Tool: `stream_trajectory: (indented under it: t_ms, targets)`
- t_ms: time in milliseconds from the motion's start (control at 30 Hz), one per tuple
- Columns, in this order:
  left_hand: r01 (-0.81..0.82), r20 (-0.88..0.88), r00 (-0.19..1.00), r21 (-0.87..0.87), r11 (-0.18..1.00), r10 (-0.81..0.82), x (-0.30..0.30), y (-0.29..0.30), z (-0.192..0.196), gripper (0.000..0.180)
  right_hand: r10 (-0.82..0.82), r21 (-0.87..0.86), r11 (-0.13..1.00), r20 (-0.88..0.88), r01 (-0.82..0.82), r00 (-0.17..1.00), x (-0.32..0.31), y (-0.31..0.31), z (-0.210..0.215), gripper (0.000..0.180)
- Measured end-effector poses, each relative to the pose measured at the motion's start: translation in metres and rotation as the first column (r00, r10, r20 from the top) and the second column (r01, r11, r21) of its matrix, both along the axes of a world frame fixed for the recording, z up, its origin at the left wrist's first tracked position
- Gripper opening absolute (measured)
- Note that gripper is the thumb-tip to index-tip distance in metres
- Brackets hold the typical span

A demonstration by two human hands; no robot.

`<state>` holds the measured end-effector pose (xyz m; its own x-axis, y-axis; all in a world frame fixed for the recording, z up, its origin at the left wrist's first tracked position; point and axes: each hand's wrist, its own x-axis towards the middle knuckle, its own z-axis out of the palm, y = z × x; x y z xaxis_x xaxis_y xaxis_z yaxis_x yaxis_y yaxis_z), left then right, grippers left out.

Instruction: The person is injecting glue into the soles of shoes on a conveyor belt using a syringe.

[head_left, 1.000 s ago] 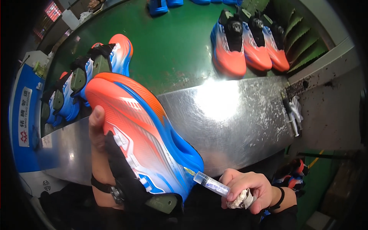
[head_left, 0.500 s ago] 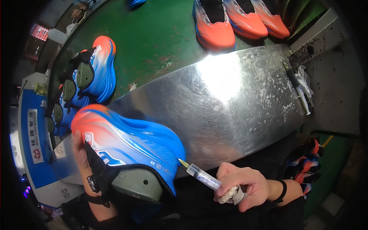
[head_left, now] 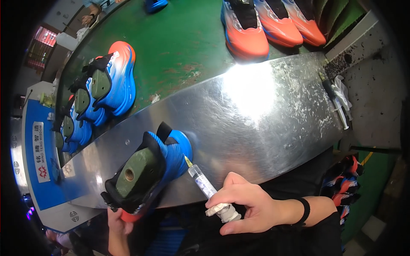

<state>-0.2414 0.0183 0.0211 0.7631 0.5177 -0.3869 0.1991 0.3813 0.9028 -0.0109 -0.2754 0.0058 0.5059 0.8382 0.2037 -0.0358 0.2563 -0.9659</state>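
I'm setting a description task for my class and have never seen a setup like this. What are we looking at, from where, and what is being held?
No robot here: a person works with two bare hands. The view comes from a wide fisheye camera on that person's head, looking down, so straight edges bend near the rim. The left hand holds a blue and orange-red sports shoe by its toe; a dark green block fills the opening. The right hand holds a clear plastic syringe, its yellowish tip close to the heel; touching or not is unclear. Nearby is a shiny, scratched metal tabletop. Beyond it, on a green surface, stand a row of blue, white and orange-red shoes at the left and three orange-toed shoes at the right.
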Motion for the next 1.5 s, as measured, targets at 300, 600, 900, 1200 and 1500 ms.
stream_trajectory:
  t_ms: [300, 600, 900, 1200, 1500]
  targets:
    - [0.172, 0.156, 0.982, -0.544, 0.821, -0.103, 0.022, -0.07, 0.007, 0.087, 0.069, -0.082, 0.994, -0.011, -0.07, 0.998, -0.003, 0.008, 0.024, 0.042]
    - [0.315, 0.289, 0.948, -0.776, 0.546, -0.136, 0.049, -0.094, 0.0, 0.073, 0.182, -0.259, 0.942, -0.149, -0.216, 0.972, 0.003, -0.011, 0.083, 0.044]
    - [0.419, 0.349, 0.903, -0.844, 0.336, -0.25, 0.094, -0.118, -0.013, 0.055, 0.146, -0.289, 0.949, 0.048, -0.126, 0.988, 0.003, -0.059, 0.118, 0.042]
    - [0.559, 0.492, 0.828, -0.759, 0.334, -0.268, 0.147, -0.143, -0.025, 0.032, -0.004, -0.241, 0.968, 0.237, 0.062, 0.972, -0.001, -0.099, 0.12, 0.048]
    - [0.543, 0.483, 0.84, -0.742, 0.394, -0.248, 0.165, -0.154, -0.023, 0.032, -0.056, -0.204, 0.966, 0.426, 0.156, 0.903, -0.001, -0.1, 0.112, 0.047]
